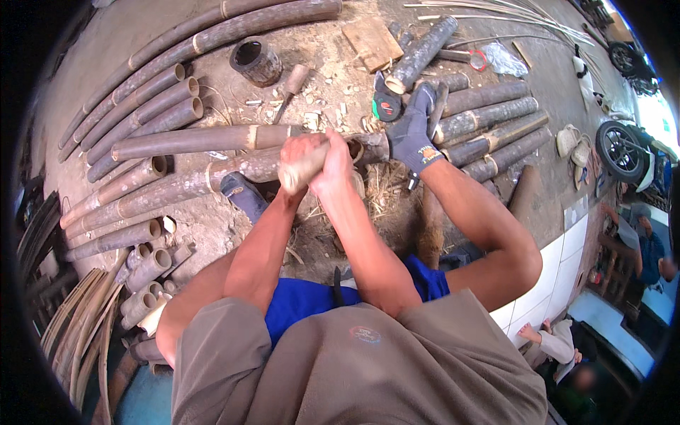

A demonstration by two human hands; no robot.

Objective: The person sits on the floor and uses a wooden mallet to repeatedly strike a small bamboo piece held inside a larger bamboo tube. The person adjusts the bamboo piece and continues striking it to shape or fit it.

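My left hand (300, 153) and my right hand (337, 167) are closed side by side around a thick pale wooden handle (306, 168). Whatever the handle's far end carries is hidden by my hands. Just beyond them, a dark-skinned bamboo pole (244, 168) lies across in front of me, its cut end (374, 147) near my right foot. My right foot (414, 134), in a dark sock, rests by that end; the left foot (244, 197) sits against the pole's near side. Another bamboo length (205, 142) lies along its far side.
More bamboo poles (269, 23) lie left and far; cut pieces (489, 117) lie right. A chisel-like tool (292, 86), a dark round container (256, 62), a green-black tape measure (386, 106) and a wooden board (372, 44) are beyond. A motorbike (623, 150) and other people (556, 343) are at right.
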